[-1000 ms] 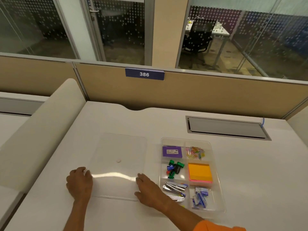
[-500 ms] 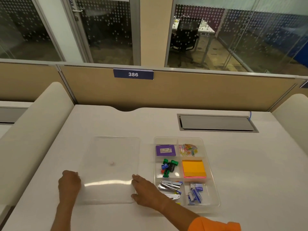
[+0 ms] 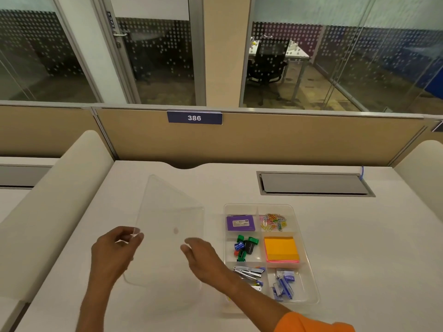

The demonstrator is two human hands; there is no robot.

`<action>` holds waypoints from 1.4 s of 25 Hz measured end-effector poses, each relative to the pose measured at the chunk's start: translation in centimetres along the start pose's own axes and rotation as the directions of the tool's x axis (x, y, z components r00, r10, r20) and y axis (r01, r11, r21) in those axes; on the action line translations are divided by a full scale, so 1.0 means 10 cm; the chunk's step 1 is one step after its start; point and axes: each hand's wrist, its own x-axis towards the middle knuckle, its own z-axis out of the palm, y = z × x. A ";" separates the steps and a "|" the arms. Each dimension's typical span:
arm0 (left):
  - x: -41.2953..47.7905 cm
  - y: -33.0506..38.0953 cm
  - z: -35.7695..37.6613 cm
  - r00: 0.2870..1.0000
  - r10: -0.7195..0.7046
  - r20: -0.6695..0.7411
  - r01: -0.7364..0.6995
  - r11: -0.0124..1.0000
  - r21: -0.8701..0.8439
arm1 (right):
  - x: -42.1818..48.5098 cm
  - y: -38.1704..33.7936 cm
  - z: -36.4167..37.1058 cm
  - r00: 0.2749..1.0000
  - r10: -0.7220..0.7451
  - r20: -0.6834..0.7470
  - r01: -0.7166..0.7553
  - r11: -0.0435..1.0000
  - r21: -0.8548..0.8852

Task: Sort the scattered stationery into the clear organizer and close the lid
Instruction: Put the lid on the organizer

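- Clear lid [image 3: 167, 226] is up off the desk [image 3: 359, 248], tilted, left edge raised; my left hand [image 3: 112, 252] pinches that edge betw. thumb & fingers.
- Right hand [image 3: 201, 255] is half-open at the lid's right edge, fingers loosely curled; can't tell if it grips.
- Organizer [image 3: 309, 279] sits just right of the lid, all compartments filled, nothing loose on the desk.
- Long axes of both run away from me, roughly parallel, so I judge it needs a sideways carry to the right, no turn.
- Right hand is nearer the organizer.

Left hand [image 3: 115, 250] pinching, fingers curled; right hand [image 3: 203, 257] open, palm down.
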 end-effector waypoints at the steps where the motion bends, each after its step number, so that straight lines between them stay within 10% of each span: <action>1: -0.06 0.09 0.06 1.000 0.028 0.001 -0.028 0.999 -0.025 | 0.04 -0.14 -0.07 0.998 0.004 -0.056 0.000 0.997 0.072; 15: -0.67 1.04 0.85 0.916 0.382 0.120 -0.389 0.920 0.042 | 0.32 -0.67 -1.30 0.929 0.184 -0.321 -0.168 0.983 0.076; 20: -0.51 0.69 1.00 0.936 0.343 0.072 -0.337 0.938 -0.085 | 0.01 -0.16 -1.64 0.921 0.290 -0.261 -0.221 0.939 0.263; 24: -0.39 0.06 1.29 0.986 0.027 0.167 -0.051 0.989 0.141 | -0.31 0.46 -1.80 0.904 0.387 -0.179 -0.257 0.830 0.495; 29: -0.51 -0.21 1.64 0.916 -0.143 0.374 0.278 0.899 -0.337 | -0.64 1.14 -1.83 0.841 0.509 -0.181 -0.307 0.726 0.615; 35: -0.78 -0.06 2.03 0.943 -0.008 0.334 0.063 0.986 -0.155 | -0.85 1.63 -1.68 0.730 0.512 -0.452 -0.401 0.857 0.323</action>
